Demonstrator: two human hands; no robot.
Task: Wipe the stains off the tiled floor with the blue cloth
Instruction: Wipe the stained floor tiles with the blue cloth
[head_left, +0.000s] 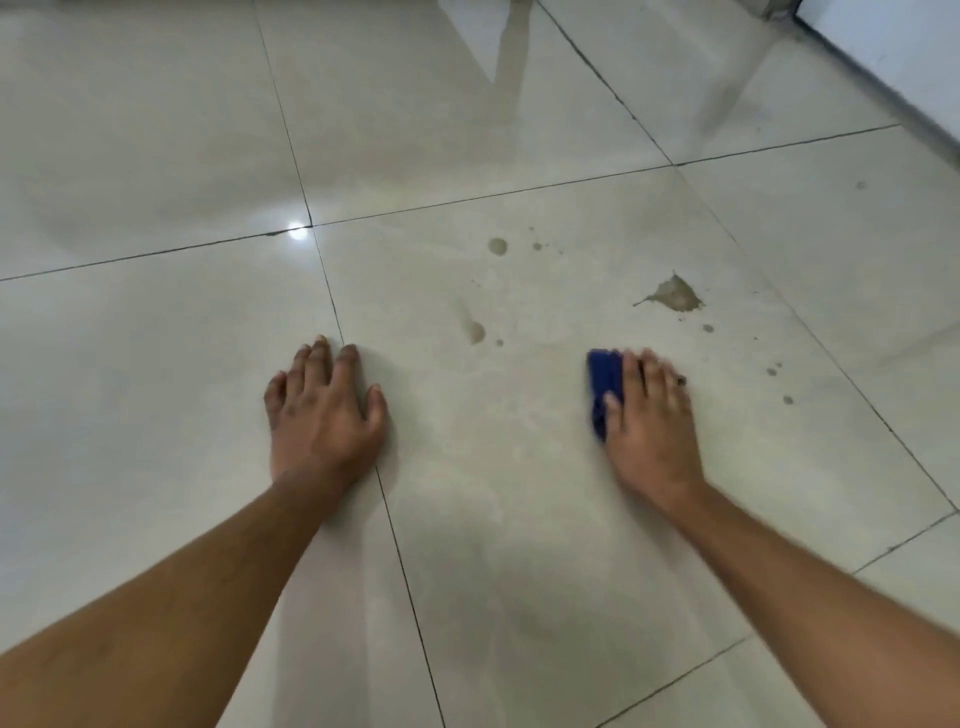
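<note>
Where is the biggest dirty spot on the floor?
In the head view, the biggest stain is on the right, just beyond the right hand pressing the blue cloth.

Indoor room, probably a home: glossy beige tiled floor (519, 467) with dark grout lines, white wall (893, 57) at far right.

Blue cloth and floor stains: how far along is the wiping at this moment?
Done: nothing clearly; the tile near the hands shows only faint smears. In hand: the right hand presses the blue cloth flat on the tiled floor, short of the stains; the left hand rests flat as support. Left: the large splat, the round spot, the streaked spot and scattered droplets.
</note>
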